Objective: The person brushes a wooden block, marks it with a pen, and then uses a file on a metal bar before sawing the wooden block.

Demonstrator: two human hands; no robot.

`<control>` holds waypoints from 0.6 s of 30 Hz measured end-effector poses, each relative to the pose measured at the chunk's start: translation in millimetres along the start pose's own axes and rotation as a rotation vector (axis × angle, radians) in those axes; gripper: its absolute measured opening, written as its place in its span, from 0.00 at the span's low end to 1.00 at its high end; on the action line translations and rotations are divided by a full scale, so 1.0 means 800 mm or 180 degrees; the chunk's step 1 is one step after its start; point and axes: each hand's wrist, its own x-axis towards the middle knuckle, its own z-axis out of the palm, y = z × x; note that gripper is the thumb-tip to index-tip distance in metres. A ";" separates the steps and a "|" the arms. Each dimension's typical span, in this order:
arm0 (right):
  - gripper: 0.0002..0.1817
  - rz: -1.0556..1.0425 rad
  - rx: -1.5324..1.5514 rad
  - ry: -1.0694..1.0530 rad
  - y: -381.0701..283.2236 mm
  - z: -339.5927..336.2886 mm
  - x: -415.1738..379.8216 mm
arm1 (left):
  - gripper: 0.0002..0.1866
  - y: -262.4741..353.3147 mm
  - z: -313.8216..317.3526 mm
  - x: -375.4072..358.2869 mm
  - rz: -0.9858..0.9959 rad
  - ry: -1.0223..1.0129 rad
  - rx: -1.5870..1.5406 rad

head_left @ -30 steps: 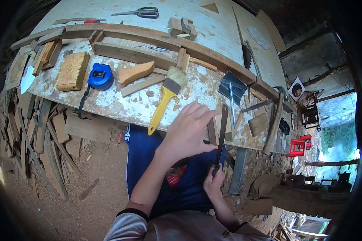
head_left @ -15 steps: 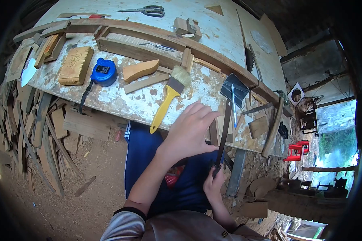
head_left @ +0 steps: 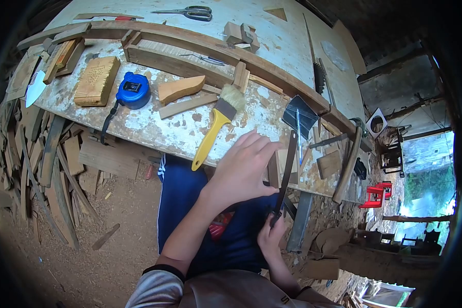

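Gripped low in the centre of the frame by the right hand, fingers clenched round its lower end: a long dark file, standing nearly upright and leaning slightly right, its tip reaching up over the near edge of the workbench. Pressed against a narrow strip of wood just left of the file by the left hand, fingers stretched and fingertips on the strip; whether thumb and fingers truly pinched it could not be told. Below both hands, dark blue trousers over the lap. Laid on the paint-flecked bench just left of the left hand, a yellow-handled paintbrush, bristles pointing up-right. Further left, a blue tape measure beside a pale wooden block, with a wedge-shaped offcut between tape and brush. At the top centre, a pair of scissors well apart from the hands. Right of the brush, a dark folded sheet with a blue pen lying on it. Heaped under the bench at the left edge, scrap wood slats on bare earth.
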 end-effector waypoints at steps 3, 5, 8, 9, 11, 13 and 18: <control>0.04 -0.0047 -0.0079 0.0005 -0.005 -0.001 0.003 | 0.50 -0.001 0.000 0.000 -0.0015 0.0003 -0.0001; 0.04 -0.0022 -0.0075 0.0001 -0.002 -0.001 0.001 | 0.51 -0.002 0.001 0.000 -0.0004 0.0016 0.0001; 0.04 -0.0001 -0.0146 -0.0032 -0.004 -0.003 0.002 | 0.55 0.000 0.001 0.001 -0.0024 0.0037 -0.0071; 0.04 0.0008 -0.0186 -0.0044 -0.005 -0.003 0.002 | 0.58 0.000 0.001 0.001 -0.0006 0.0069 -0.0075; 0.04 -0.0024 -0.0143 -0.0002 -0.008 -0.001 0.005 | 0.64 -0.001 0.003 0.001 0.0021 0.0123 -0.0100; 0.04 -0.0022 -0.0135 0.0005 -0.006 -0.002 0.003 | 0.72 0.000 0.004 0.000 -0.0017 0.0093 -0.0110; 0.04 -0.0155 -0.0243 0.0078 -0.002 0.001 0.003 | 0.85 0.004 0.000 0.002 -0.0071 0.0038 -0.0066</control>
